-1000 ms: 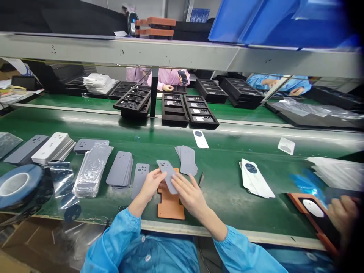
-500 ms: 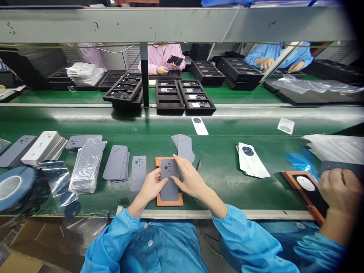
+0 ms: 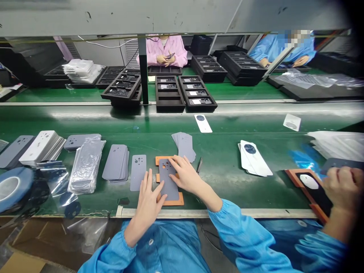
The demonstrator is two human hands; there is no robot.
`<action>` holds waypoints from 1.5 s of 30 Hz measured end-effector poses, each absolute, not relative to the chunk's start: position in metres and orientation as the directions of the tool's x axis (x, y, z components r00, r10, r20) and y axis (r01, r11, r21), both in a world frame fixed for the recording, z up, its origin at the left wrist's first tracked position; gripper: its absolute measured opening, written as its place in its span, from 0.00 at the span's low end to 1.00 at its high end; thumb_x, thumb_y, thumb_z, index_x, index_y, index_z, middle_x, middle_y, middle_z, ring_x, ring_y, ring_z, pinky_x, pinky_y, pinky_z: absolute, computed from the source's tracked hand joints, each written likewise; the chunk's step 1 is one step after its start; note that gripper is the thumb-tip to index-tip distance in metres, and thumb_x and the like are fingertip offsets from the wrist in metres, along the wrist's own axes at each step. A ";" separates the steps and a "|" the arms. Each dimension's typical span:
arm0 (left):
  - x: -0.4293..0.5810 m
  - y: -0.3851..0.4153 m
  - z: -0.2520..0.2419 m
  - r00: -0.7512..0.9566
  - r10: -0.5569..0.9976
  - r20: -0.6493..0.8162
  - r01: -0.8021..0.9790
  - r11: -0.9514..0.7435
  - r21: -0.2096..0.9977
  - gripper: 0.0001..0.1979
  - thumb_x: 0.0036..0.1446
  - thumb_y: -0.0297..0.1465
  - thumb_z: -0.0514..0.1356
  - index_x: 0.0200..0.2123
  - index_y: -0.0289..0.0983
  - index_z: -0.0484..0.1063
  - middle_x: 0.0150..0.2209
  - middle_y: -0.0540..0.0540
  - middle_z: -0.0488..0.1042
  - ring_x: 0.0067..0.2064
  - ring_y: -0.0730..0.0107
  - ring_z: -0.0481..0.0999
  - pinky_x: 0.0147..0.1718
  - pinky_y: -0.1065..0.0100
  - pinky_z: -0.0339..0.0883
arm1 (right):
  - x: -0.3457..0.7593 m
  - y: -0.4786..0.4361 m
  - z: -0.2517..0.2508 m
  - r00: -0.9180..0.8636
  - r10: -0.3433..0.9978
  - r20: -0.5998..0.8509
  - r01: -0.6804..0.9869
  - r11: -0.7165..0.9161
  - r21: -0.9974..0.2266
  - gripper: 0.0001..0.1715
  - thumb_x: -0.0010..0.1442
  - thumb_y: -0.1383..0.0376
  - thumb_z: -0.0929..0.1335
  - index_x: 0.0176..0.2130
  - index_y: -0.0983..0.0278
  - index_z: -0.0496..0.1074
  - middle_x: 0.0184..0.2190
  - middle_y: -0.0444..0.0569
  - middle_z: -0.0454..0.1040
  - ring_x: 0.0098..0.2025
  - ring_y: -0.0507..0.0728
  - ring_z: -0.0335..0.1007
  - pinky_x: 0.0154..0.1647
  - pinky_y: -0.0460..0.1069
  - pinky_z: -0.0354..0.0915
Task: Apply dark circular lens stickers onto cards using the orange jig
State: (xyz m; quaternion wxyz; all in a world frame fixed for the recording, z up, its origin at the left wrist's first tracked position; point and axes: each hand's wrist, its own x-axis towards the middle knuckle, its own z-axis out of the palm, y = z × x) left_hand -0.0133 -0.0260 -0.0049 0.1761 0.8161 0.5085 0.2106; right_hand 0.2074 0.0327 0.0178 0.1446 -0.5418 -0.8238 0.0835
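A grey phone-back panel (image 3: 168, 182) with camera holes lies in an orange jig (image 3: 174, 201) near the front edge of the green bench. My left hand (image 3: 148, 200) rests flat beside the jig's left side, fingers stretched out, thumb touching the panel's lower left. My right hand (image 3: 185, 175) lies on the panel's upper right edge with fingers spread, pressing it down. Neither hand grips anything. A single grey panel (image 3: 138, 171) lies just left of the jig, and a fanned stack of grey panels (image 3: 184, 146) sits just behind it.
Stacks of grey panels (image 3: 115, 167), white panels (image 3: 42, 147) and bagged parts (image 3: 85, 165) lie at left, with a blue tape roll (image 3: 13, 188). White sheets (image 3: 254, 158) lie at right. A co-worker's hand (image 3: 342, 188) holds another jig (image 3: 312, 190). Black trays (image 3: 182, 93) stand behind.
The grey panel went from held above the jig to lying in it. My left hand slid down beside the jig and flattened; my right hand stayed on the panel's top.
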 end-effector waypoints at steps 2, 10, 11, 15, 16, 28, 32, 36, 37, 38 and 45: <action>-0.013 -0.030 -0.006 0.385 0.912 0.139 0.773 -0.401 0.491 0.22 0.67 0.33 0.57 0.64 0.47 0.68 0.76 0.44 0.30 0.75 0.42 0.40 0.65 0.38 0.52 | 0.202 0.027 0.014 -0.371 0.923 0.103 0.889 0.385 -0.246 0.31 0.68 0.62 0.63 0.67 0.68 0.61 0.69 0.62 0.59 0.71 0.70 0.51 0.69 0.71 0.50; -0.011 -0.032 -0.010 0.371 0.922 0.114 0.785 -0.377 0.491 0.23 0.67 0.31 0.56 0.64 0.47 0.67 0.76 0.40 0.37 0.74 0.44 0.42 0.65 0.38 0.53 | 0.175 0.002 -0.008 -0.394 0.916 0.077 0.895 0.401 -0.193 0.39 0.71 0.47 0.58 0.72 0.63 0.53 0.74 0.57 0.45 0.75 0.67 0.39 0.70 0.67 0.47; -0.011 -0.032 -0.010 0.369 0.923 0.110 0.785 -0.373 0.494 0.23 0.67 0.31 0.56 0.64 0.47 0.67 0.75 0.40 0.38 0.74 0.44 0.42 0.65 0.38 0.53 | 0.172 0.003 -0.009 -0.379 0.922 0.079 0.901 0.388 -0.196 0.41 0.70 0.46 0.58 0.72 0.63 0.52 0.74 0.57 0.45 0.75 0.68 0.39 0.70 0.68 0.47; -0.011 -0.032 -0.010 0.377 0.923 0.084 0.778 -0.364 0.513 0.23 0.66 0.31 0.58 0.63 0.46 0.68 0.75 0.38 0.40 0.74 0.42 0.43 0.64 0.36 0.54 | 0.163 0.014 -0.010 -0.324 0.936 0.137 0.908 0.348 -0.231 0.44 0.68 0.43 0.61 0.72 0.63 0.52 0.73 0.58 0.48 0.74 0.69 0.43 0.70 0.71 0.44; -0.011 -0.031 -0.010 0.378 0.922 0.081 0.776 -0.363 0.516 0.23 0.65 0.30 0.58 0.62 0.46 0.68 0.75 0.38 0.40 0.74 0.42 0.43 0.64 0.35 0.55 | 0.161 0.016 -0.010 -0.309 0.939 0.150 0.910 0.338 -0.240 0.44 0.68 0.43 0.61 0.72 0.62 0.52 0.73 0.58 0.49 0.74 0.70 0.44 0.70 0.71 0.44; -0.009 -0.030 -0.006 0.332 0.940 0.080 0.730 -0.310 0.609 0.27 0.62 0.27 0.60 0.63 0.47 0.68 0.75 0.42 0.39 0.74 0.42 0.44 0.65 0.36 0.55 | 0.170 -0.007 -0.016 -0.077 0.969 0.235 0.941 0.148 -0.305 0.36 0.69 0.47 0.61 0.66 0.64 0.64 0.69 0.64 0.60 0.70 0.74 0.55 0.66 0.76 0.49; -0.002 -0.030 -0.008 0.283 0.952 0.116 0.649 -0.279 0.708 0.25 0.62 0.27 0.58 0.63 0.40 0.68 0.74 0.39 0.48 0.73 0.48 0.49 0.66 0.42 0.56 | 0.177 -0.030 -0.018 -0.020 0.973 0.228 0.925 0.105 -0.366 0.30 0.69 0.50 0.62 0.62 0.63 0.68 0.63 0.64 0.68 0.66 0.74 0.62 0.65 0.76 0.54; 0.003 -0.028 -0.003 0.209 0.968 0.142 0.513 -0.232 0.826 0.25 0.66 0.32 0.56 0.65 0.39 0.64 0.69 0.37 0.61 0.70 0.53 0.58 0.67 0.46 0.56 | 0.172 -0.038 -0.006 -0.024 0.975 0.219 0.838 0.140 -0.527 0.27 0.70 0.54 0.61 0.64 0.59 0.65 0.62 0.58 0.71 0.64 0.68 0.66 0.66 0.74 0.55; 0.003 -0.027 -0.001 0.185 0.974 0.134 0.475 -0.208 0.855 0.24 0.66 0.34 0.56 0.65 0.39 0.64 0.67 0.36 0.63 0.69 0.53 0.61 0.67 0.47 0.58 | 0.171 -0.038 -0.002 -0.030 0.976 0.214 0.808 0.150 -0.569 0.26 0.71 0.55 0.60 0.64 0.58 0.64 0.61 0.56 0.72 0.63 0.67 0.68 0.66 0.73 0.55; 0.002 -0.025 0.002 0.160 0.980 0.119 0.441 -0.179 0.880 0.23 0.67 0.35 0.56 0.64 0.38 0.65 0.65 0.36 0.66 0.67 0.54 0.63 0.65 0.49 0.59 | 0.169 -0.037 0.001 -0.030 0.977 0.212 0.785 0.154 -0.600 0.25 0.71 0.55 0.60 0.64 0.57 0.64 0.61 0.55 0.72 0.63 0.65 0.68 0.67 0.72 0.56; -0.007 -0.018 0.014 0.086 0.996 -0.016 0.355 -0.015 0.935 0.20 0.67 0.41 0.55 0.58 0.38 0.70 0.53 0.38 0.75 0.51 0.59 0.75 0.46 0.60 0.70 | 0.175 -0.023 0.005 0.078 0.980 0.185 0.738 0.068 -0.671 0.28 0.67 0.53 0.66 0.62 0.58 0.67 0.60 0.57 0.72 0.63 0.70 0.68 0.67 0.77 0.52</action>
